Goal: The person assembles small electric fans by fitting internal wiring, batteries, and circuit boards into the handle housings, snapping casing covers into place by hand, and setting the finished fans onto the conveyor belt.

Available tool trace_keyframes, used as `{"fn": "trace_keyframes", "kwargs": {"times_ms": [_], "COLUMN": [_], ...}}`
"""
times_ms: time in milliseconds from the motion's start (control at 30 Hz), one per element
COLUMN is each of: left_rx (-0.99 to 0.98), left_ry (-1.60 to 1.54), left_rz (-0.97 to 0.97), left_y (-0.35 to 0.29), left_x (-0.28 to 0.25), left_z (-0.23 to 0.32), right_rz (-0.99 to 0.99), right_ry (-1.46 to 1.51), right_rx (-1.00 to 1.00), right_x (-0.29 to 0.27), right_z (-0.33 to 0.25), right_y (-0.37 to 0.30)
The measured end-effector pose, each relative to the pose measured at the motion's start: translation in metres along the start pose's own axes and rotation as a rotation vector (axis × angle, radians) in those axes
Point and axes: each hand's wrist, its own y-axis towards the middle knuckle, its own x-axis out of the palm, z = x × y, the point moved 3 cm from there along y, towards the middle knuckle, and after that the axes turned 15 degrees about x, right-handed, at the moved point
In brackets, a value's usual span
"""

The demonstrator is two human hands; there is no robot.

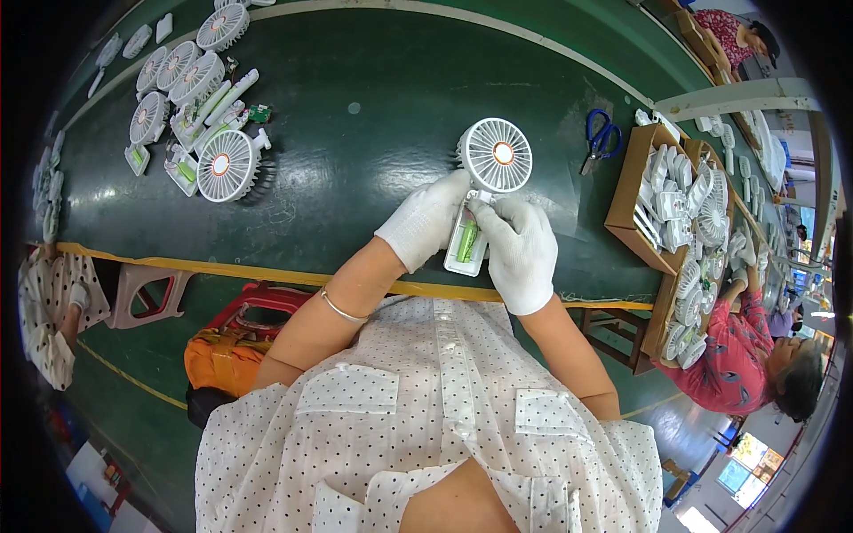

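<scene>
A small white handheld fan [497, 155] with an orange-ringed hub lies over the green table, its round head pointing away from me. Its handle shell [450, 259] is uncovered and shows a green battery [467, 242] inside. My left hand [428, 220], in a white glove, is closed on the handle's left side just below the fan head. On the other side, my gloved right hand [522, 247] is closed too, thumb and fingers pressed at the top of the handle. The fingertips partly hide the joint between head and handle.
Several white fans [227, 166] and opened handles lie at the left, with a small green circuit board [259, 114]. Blue-handled scissors [601, 140] rest at the right beside a cardboard box [627, 201] of white parts. A co-worker in a pink top [730, 355] sits at the right.
</scene>
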Motion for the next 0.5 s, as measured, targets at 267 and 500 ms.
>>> {"fn": "trace_keyframes", "kwargs": {"times_ms": [267,500], "left_rx": [0.023,-0.477], "left_ry": [-0.452,-0.741], "left_rz": [-0.115,-0.036], "left_y": [-0.004,-0.002], "left_x": [-0.001,0.002], "left_z": [-0.013,0.003], "right_rz": [0.045,0.099], "right_ry": [0.050,0.225], "right_rx": [0.007,0.102], "right_x": [0.003,0.005], "right_z": [0.004,0.014], "right_y": [0.000,-0.003]}}
